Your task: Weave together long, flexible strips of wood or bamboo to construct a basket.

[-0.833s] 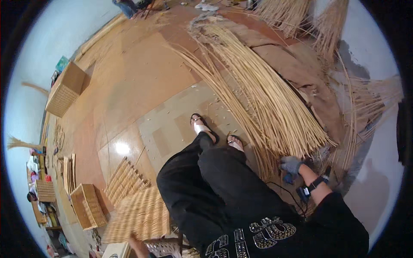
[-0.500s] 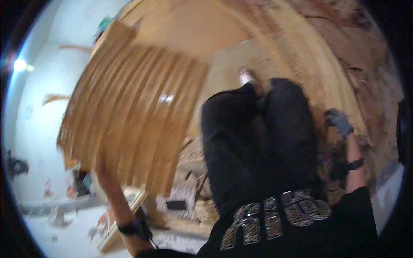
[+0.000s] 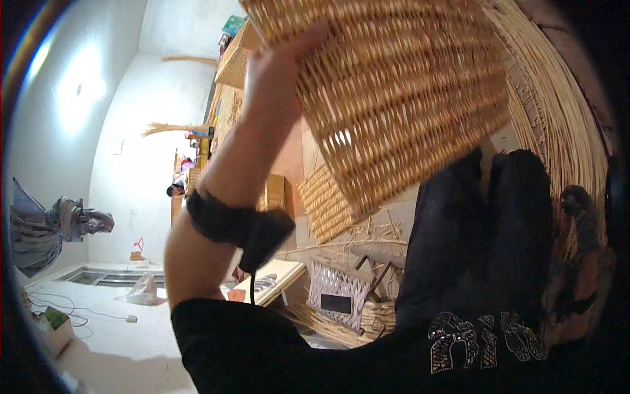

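Woven panel [image 3: 400, 98]: up in front of the person, tilted, its ribbed face toward us; the lower edge comes close to the knees of the black trousers [image 3: 453, 236] — whether it touches them I cannot tell.
Left hand [image 3: 282, 72]: raised at the panel's left edge, gripping it, fingers laid over the near face; the thumb is too blurred to make out.
Wrist strap [image 3: 239, 226]: black, with a small dark box, on the left arm.
Right hand [image 3: 577, 200]: low at the far side, dark and smeared, beside the long straw [image 3: 558, 105]; whether it is spread or pinching a stalk I cannot tell.
Smaller panel [image 3: 325, 203]: behind and below the raised one, near the loose stalks [image 3: 377, 230].
White woven seat [image 3: 341, 276]: off to the left of the knees, a dark flat phone-like thing [image 3: 336, 303] on it.
Step in hand: handling the panel one-handed, I'd judge.
Next move: would call for a steady hold on that edge — the panel is broad, and one corner grip may let it swing.
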Demonstrator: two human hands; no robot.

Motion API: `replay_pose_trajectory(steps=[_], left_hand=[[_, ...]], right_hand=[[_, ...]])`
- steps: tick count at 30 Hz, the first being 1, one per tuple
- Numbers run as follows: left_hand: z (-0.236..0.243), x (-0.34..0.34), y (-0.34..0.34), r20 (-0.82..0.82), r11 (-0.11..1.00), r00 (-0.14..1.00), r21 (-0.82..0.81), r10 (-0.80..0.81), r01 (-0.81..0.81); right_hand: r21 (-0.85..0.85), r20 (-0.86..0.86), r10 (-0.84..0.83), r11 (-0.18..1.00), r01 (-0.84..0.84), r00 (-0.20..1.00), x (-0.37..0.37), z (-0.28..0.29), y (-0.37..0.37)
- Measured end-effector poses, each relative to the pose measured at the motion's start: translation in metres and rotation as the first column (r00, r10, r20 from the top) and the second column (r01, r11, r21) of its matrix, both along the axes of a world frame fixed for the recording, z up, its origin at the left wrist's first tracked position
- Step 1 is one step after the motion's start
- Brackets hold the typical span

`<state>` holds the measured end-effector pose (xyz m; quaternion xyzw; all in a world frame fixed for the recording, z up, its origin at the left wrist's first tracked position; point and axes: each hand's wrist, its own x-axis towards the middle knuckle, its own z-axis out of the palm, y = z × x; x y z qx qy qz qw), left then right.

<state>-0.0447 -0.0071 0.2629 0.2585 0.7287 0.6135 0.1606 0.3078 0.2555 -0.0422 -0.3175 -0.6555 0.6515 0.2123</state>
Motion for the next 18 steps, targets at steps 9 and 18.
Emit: replay_pose_trajectory(steps=[9,18], left_hand=[[0.006,0.004,-0.004,0.024,0.981,0.999,0.19,-0.042,0.037],[-0.165,0.295,0.043,0.281,0.578,0.58,-0.099,-0.765,0.81]], right_hand=[[0.079,0.057,0.998,0.03,-0.996,0.035,-0.102,0.179,-0.185],[0.245,-0.419,0.572,-0.677,-0.694,-0.706,-0.083,0.151,-0.418]])
